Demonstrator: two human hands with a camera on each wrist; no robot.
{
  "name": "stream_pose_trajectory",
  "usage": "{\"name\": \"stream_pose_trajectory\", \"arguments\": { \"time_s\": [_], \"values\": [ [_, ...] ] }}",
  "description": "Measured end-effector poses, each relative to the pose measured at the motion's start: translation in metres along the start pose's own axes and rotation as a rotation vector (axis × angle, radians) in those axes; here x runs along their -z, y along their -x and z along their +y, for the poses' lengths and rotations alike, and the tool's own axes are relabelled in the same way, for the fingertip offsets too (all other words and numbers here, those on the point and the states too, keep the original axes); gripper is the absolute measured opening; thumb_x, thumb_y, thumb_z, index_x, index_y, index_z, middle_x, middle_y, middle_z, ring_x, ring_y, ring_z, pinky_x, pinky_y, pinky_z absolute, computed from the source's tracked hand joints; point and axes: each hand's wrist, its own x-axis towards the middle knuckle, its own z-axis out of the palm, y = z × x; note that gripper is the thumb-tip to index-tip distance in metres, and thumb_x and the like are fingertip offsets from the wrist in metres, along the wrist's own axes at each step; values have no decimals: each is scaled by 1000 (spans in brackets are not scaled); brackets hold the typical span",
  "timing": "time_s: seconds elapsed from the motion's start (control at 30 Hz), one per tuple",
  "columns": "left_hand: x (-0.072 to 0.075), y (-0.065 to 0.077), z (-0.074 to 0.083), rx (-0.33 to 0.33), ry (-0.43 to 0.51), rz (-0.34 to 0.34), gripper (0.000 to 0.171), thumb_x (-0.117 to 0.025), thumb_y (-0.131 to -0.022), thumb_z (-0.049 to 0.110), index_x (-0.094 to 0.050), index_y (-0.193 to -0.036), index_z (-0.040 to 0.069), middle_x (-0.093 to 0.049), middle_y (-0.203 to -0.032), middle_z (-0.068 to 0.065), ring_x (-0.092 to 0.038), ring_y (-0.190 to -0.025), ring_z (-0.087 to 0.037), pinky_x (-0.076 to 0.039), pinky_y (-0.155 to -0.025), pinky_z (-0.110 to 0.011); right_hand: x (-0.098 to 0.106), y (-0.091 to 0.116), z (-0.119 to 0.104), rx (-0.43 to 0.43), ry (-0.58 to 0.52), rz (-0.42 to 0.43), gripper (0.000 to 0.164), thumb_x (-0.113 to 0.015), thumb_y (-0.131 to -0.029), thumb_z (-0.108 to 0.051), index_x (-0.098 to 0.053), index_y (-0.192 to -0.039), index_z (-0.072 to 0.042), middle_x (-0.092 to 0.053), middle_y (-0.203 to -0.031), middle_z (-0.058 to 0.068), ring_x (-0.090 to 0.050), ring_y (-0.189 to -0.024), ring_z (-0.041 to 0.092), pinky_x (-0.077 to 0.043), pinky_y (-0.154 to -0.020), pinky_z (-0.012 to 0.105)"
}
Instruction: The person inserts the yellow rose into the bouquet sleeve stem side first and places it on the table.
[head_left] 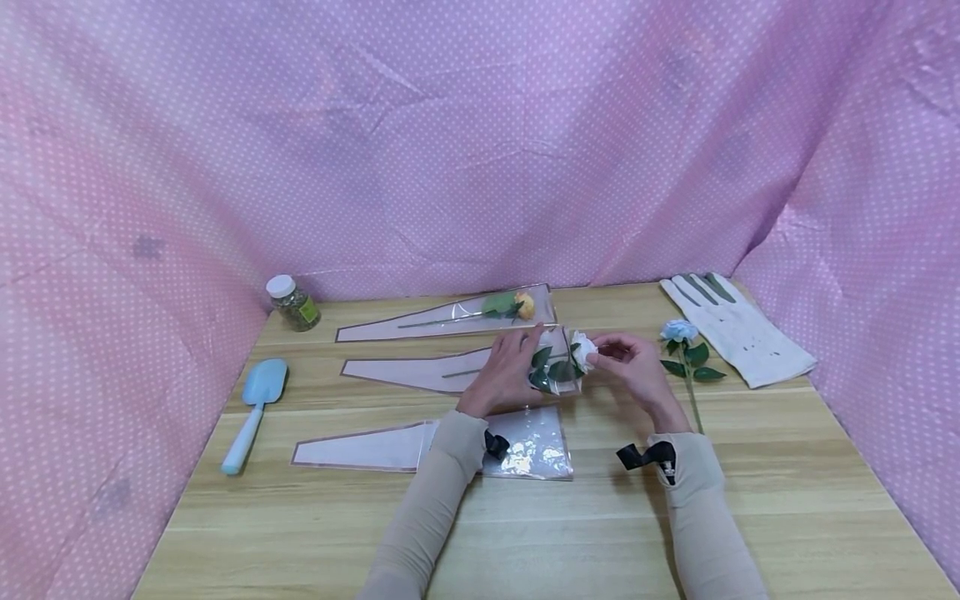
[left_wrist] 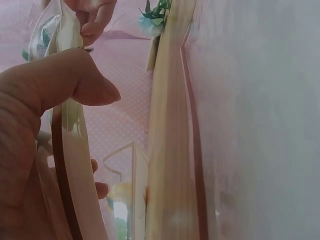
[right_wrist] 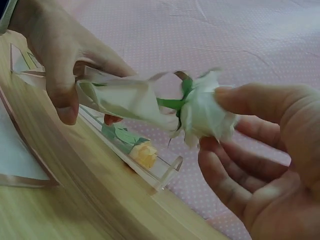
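Observation:
A white rose (head_left: pixel 582 350) lies partly in a clear, brown-edged flower sleeve (head_left: pixel 401 372). Its bloom sticks out of the wide end, while leaves and stem show through the film. My left hand (head_left: pixel 504 372) grips the sleeve near its middle, thumb on one side and fingers on the other. With thumb and fingertips, my right hand (head_left: pixel 636 367) holds the white bloom (right_wrist: pixel 202 112) at the sleeve's mouth. In the left wrist view, the thumb of the left hand (left_wrist: pixel 65 82) crosses the sleeve's edge; the white bloom is not clearly visible there.
Behind lies another sleeve with a yellow-orange rose (head_left: pixel 524 306) in it. Flat sleeves (head_left: pixel 360 450) lie in front, partly under the left forearm. A blue rose (head_left: pixel 678 332) and white glove (head_left: pixel 738 329) are at right. A jar (head_left: pixel 294 304) and blue trowel (head_left: pixel 257 412) stand left.

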Motion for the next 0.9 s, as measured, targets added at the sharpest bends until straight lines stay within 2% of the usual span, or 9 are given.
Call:
{"name": "stream_pose_trajectory", "arguments": {
  "time_s": [0.13,0.23,0.3,0.4,0.47,0.6,0.7,0.83,0.9],
  "values": [
    [-1,-1,0,-3,-13,2,120,-84,-72,45,-9,-162,19,-42,-140,-7,-38,-134,-24,-18,-126,-45,0,0,-3,-61,4,9,15,-74,-87,-5,-68,-101,-5,-67,-94,-18,-65,-86,-2,-55,-78,15],
    [-1,-1,0,-2,-17,1,120,-85,-71,40,-10,-162,18,-42,-142,-8,-37,-136,-25,-18,-126,-44,2,1,-4,-28,18,-24,20,-75,-85,-1,-67,-103,2,-68,-97,-18,-66,-89,-2,-54,-81,15],
    [-1,-1,0,-1,-17,-3,120,-84,-71,40,-9,-162,17,-41,-143,-8,-36,-138,-26,-17,-127,-45,4,2,-3,26,27,-64,26,-74,-83,5,-63,-106,11,-68,-103,-17,-66,-94,-3,-54,-84,14],
    [-1,-1,1,1,-15,-9,120,-84,-72,41,-8,-162,18,-41,-143,-8,-35,-139,-26,-16,-127,-44,7,3,-2,88,36,-113,30,-73,-81,10,-60,-107,18,-68,-110,-14,-66,-98,-2,-54,-86,16],
    [-1,-1,1,-1,-14,-7,120,-84,-72,42,-8,-162,18,-41,-142,-8,-35,-138,-25,-17,-127,-44,7,3,-3,88,75,-111,29,-73,-83,6,-62,-108,16,-68,-108,-15,-66,-96,-1,-54,-84,16],
    [-1,-1,0,-6,-9,-4,120,-84,-72,42,-8,-162,19,-42,-139,-7,-37,-135,-25,-19,-126,-45,5,2,-5,17,207,-51,31,-75,-88,-12,-67,-111,5,-67,-97,-17,-63,-86,0,-52,-78,16],
    [-1,-1,-1,-8,-15,-7,121,-84,-73,42,-6,-162,19,-43,-139,-7,-38,-133,-24,-19,-126,-44,3,1,-4,-10,257,-42,31,-76,-88,-16,-68,-112,2,-70,-98,-6,-63,-85,1,-52,-77,17],
    [0,-1,-1,-11,-26,-12,120,-84,-73,40,-6,-162,18,-43,-141,-9,-39,-134,-24,-18,-126,-45,2,0,-2,46,239,-98,27,-74,-86,-2,-68,-111,5,-70,-112,19,-63,-91,-1,-55,-83,21],
    [0,-1,0,-11,-26,-12,119,-84,-73,40,-7,-162,17,-43,-140,-9,-39,-133,-24,-18,-126,-45,2,1,-3,73,232,-120,26,-74,-84,2,-69,-110,6,-67,-118,26,-63,-93,-3,-55,-84,23]
  ]
}}
